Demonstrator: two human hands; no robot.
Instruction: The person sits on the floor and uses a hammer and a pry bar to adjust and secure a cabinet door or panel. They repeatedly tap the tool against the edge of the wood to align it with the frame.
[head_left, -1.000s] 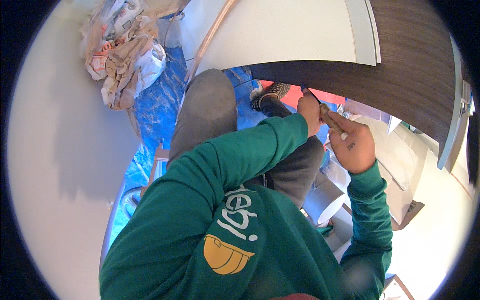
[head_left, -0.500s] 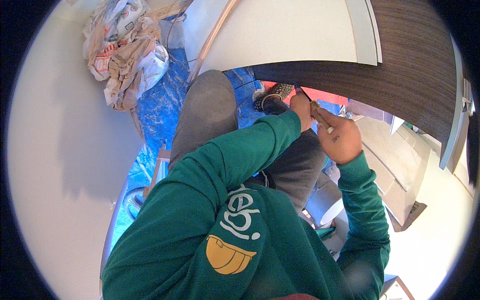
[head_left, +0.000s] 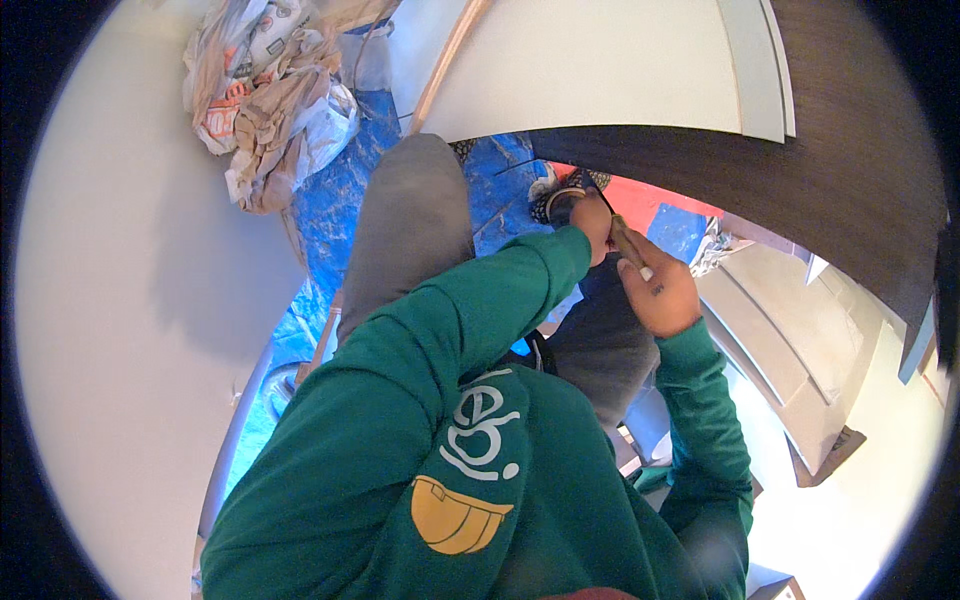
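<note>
My right hand [head_left: 660, 299] has its fingers closed around a wooden-handled tool [head_left: 627, 242] near the dark wood-grain panel [head_left: 860, 150]; my left hand [head_left: 592, 222] meets its far end, grip unclear.

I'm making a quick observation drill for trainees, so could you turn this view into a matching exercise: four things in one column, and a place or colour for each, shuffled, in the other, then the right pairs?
Column one
1. Tool
2. Tarp
3. Bags
4. Sleeves

Column two
A. Green
B. In the right hand
C. Heaped at the picture's upper left
D. Blue

Right pairs: 1-B, 2-D, 3-C, 4-A
</note>
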